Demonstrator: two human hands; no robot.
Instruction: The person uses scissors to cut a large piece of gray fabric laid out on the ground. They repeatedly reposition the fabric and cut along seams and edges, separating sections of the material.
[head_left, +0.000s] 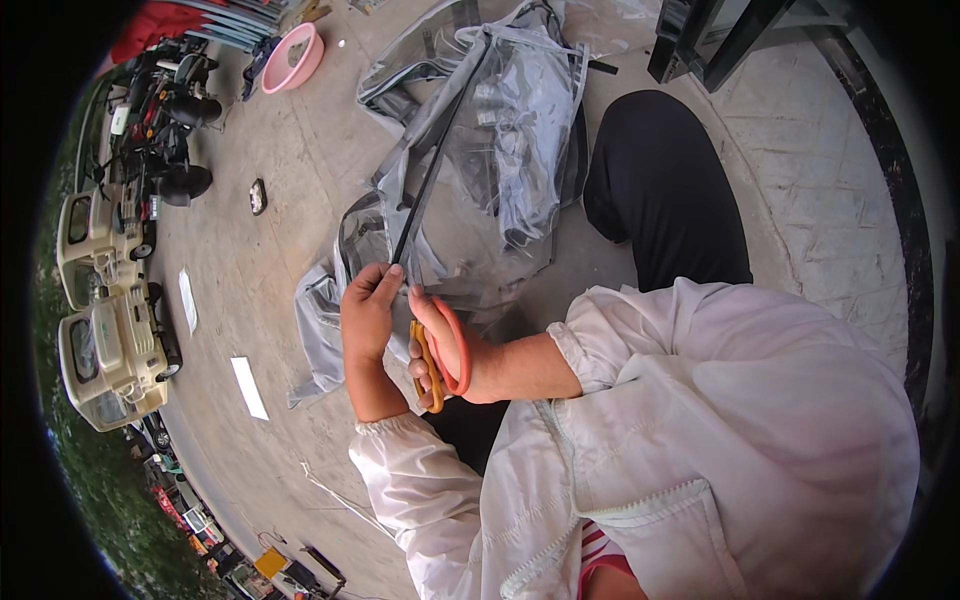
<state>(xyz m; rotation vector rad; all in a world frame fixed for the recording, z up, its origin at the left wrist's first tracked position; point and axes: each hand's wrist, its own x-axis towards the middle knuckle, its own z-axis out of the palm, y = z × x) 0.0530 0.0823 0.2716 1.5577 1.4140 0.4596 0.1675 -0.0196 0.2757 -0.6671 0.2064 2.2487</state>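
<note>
My left hand point(372, 308) pinches a long black strip point(428, 177) that runs up across a crumpled sheet of clear plastic with grey edging point(515, 150) on the ground. Just right of it, my right hand point(450, 350) is closed round scissors point(430, 377) with red and yellow handles. Their blades are hidden by my hands and too unclear to make out. Grey material point(320, 340) lies loosely below and left of my hands.
Black metal legs point(700, 40) stand at upper right, near my dark-trousered knee point(660, 170). A pink basin point(293, 78), a small dark object point(258, 197) and white strips point(250, 388) lie on the pavement point(240, 280). Scooters point(180, 110) and cream small vehicles point(112, 355) line the left.
</note>
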